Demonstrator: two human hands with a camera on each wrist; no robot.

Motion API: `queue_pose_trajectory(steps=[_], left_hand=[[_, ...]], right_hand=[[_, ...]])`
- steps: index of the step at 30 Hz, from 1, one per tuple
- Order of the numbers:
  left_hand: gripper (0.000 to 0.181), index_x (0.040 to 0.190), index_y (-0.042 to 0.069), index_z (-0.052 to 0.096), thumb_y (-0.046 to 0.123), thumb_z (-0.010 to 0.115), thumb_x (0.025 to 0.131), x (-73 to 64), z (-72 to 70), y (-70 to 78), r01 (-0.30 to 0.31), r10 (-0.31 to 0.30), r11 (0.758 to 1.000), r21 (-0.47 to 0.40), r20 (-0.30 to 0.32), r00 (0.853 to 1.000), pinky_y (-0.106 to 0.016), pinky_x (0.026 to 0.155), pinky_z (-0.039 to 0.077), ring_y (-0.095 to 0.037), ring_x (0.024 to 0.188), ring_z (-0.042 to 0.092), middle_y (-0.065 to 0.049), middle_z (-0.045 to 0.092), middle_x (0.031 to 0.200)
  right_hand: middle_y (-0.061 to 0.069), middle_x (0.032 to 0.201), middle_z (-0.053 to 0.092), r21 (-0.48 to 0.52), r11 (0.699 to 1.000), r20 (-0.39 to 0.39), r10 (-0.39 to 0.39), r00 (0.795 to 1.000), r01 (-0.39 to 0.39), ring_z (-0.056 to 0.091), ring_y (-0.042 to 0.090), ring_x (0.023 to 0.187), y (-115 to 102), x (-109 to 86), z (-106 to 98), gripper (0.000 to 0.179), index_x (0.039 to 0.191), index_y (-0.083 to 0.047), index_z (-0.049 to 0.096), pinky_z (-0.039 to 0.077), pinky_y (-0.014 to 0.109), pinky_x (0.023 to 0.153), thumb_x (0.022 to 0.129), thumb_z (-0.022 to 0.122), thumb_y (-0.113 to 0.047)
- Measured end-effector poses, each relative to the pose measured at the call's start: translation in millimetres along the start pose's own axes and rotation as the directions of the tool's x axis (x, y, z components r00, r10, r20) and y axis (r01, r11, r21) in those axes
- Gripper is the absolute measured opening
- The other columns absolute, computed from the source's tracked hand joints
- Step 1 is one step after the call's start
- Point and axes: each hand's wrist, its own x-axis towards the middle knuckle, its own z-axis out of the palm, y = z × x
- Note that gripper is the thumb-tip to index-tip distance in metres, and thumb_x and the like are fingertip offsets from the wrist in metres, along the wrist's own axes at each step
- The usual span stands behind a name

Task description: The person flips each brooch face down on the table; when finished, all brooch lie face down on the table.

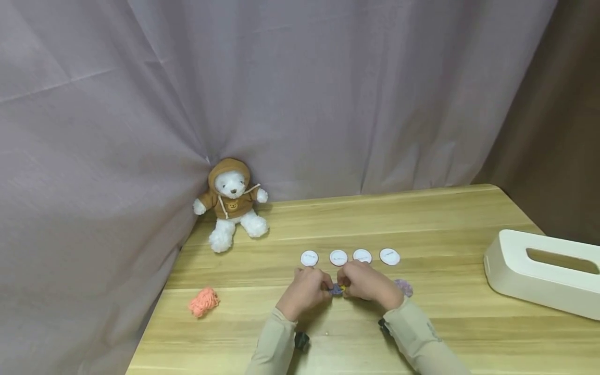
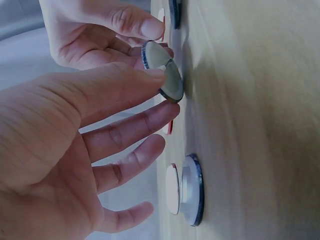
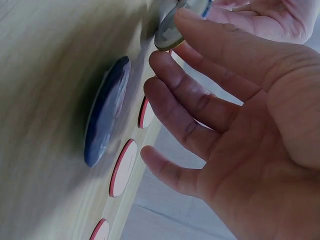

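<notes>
Between my two hands is a small round badge (image 1: 336, 289), purple and blue with a bit of yellow at its right side. Its grey metal back (image 2: 175, 82), with a thin bar across, faces the left wrist camera. My left hand (image 1: 307, 289) pinches one edge with thumb and forefinger, its other fingers loosely spread. On the opposite edge, my right hand (image 1: 367, 284) pinches with thumb and fingertips. A purple badge (image 1: 403, 287) lies flat by the right wrist. Another round blue-edged piece (image 2: 194, 190) rests on the table beside my left hand, hidden in the head view.
Several white discs with red rims, such as one white disc (image 1: 389, 256), lie in a row beyond my hands. A plush bear (image 1: 233, 203) sits at the back left. Coral yarn (image 1: 203, 302) lies at left, a white slotted box (image 1: 539, 276) at right.
</notes>
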Motion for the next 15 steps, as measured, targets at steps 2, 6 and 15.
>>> queue_pose_trajectory(steps=[2,6,15], left_hand=[[0.007,0.082,0.015,0.079,0.010,0.081,0.077,0.1,-2.8,0.3,-0.008,0.008,1.000,0.000,-0.006,1.000,-0.040,0.079,0.035,-0.007,0.077,0.059,0.010,0.073,0.079],[0.006,0.083,0.016,0.080,0.011,0.080,0.080,0.1,-5.0,-0.4,-0.031,0.031,0.999,0.010,-0.024,0.999,-0.039,0.080,0.036,-0.008,0.078,0.062,0.010,0.074,0.081],[0.010,0.079,0.018,0.079,0.008,0.078,0.081,0.0,-7.4,-1.6,-0.056,0.059,0.998,0.030,-0.099,0.993,-0.044,0.079,0.042,-0.004,0.072,0.061,0.012,0.073,0.076]], right_hand=[[-0.012,0.061,0.050,0.006,1.000,-0.002,-0.009,1.000,0.009,0.043,0.008,0.061,0.1,0.0,-1.8,0.019,0.070,-0.012,0.066,0.039,0.029,0.059,0.068,0.078,0.002],[-0.012,0.061,0.052,0.007,1.000,-0.021,-0.029,0.999,0.029,0.044,0.007,0.060,1.6,0.3,-2.5,0.020,0.069,-0.013,0.066,0.041,0.028,0.059,0.073,0.073,0.005],[-0.013,0.064,0.055,0.014,0.999,-0.057,-0.039,0.998,0.040,0.046,0.007,0.063,1.4,1.4,-2.0,0.020,0.072,-0.015,0.070,0.042,0.029,0.063,0.077,0.072,0.005]])
